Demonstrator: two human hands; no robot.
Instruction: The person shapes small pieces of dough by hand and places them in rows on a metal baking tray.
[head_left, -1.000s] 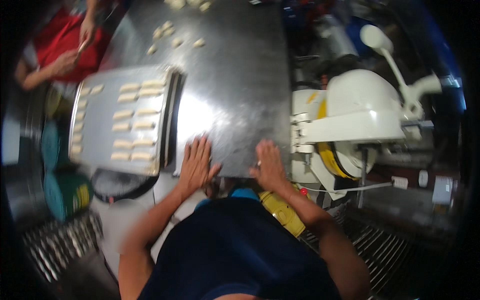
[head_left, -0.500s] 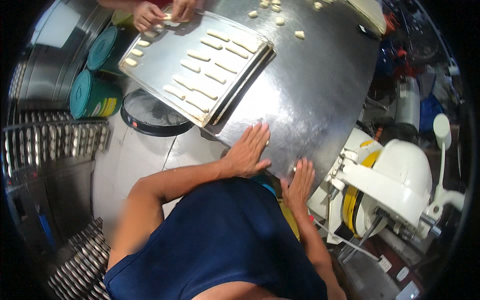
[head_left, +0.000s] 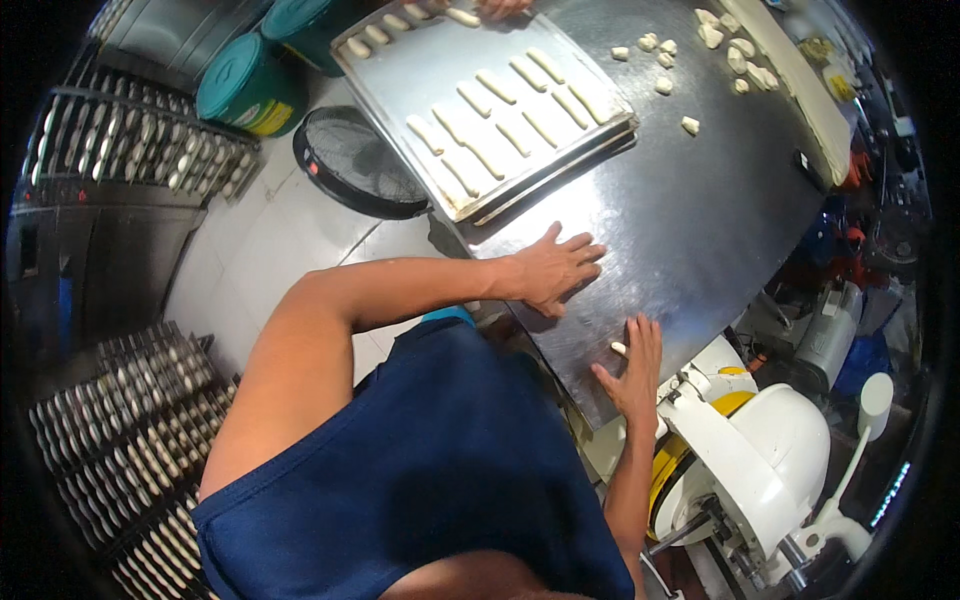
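On the steel table [head_left: 740, 230], my left hand [head_left: 560, 265] lies with its fingers spread. My right hand [head_left: 635, 370] rests lower right of it with straight fingers, beside a small dough piece [head_left: 620, 349] partly under its fingers. Above my left hand, a stacked metal tray [head_left: 420, 90] carries several dough sticks [head_left: 490, 87]. Another person's hand [head_left: 500, 8] is at the tray's far edge. Several dough lumps [head_left: 663, 86] lie at the table's back, by a pale folded sheet or dough [head_left: 800, 110].
A white and yellow machine [head_left: 765, 450] adjoins the table at lower right. On the left floor are green lidded buckets [head_left: 230, 85] and a black round fan [head_left: 350, 160]. Racks [head_left: 120, 450] holding rows of dough pieces stand along the left. Assorted equipment [head_left: 850, 330] lines the right.
The view has turned, showing more racks. My left hand has shifted, fingers spreading wider, and the dough piece by my right hand shows more. The co-worker's hands have moved mostly out of view.
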